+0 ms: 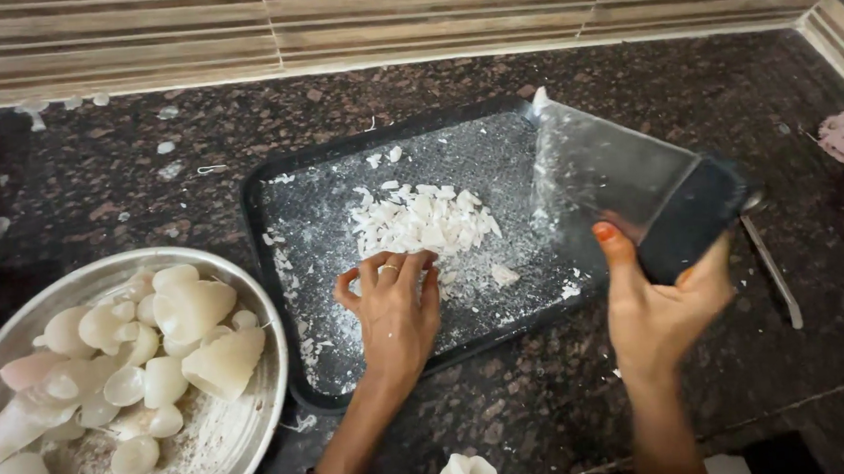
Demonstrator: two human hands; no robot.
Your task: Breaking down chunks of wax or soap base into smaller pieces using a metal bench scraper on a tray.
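A person stands at a dark stone counter (117,181) and looks down at both hands. In the middle lies a black tray (278,193), dusted with white crumbs. On it sits a small pile of white chopped pieces (426,219), a bit far of the tray's middle. The left hand (395,309) rests flat on the tray just near of the pile. Its fingers (406,266) are spread a little and curl at the tips, touching the near edge of the pile, and they pinch nothing. The pile lies straight ahead of this hand, on its far side. The right hand (661,310) is closed around the dark base of a clear jar (629,183). The jar is tipped on its side, so its long way runs from right to left, with the open mouth pointing left and down at the right part of the tray. The mouth is near the pile but not touching it. So the left hand is the closer one to the pile, and the jar waits on the pile's right. At the near left sits a round metal bowl (253,391) full of pale, smooth chunks (187,311). A thin metal stick (772,272) lies on the counter to the right of the jar.
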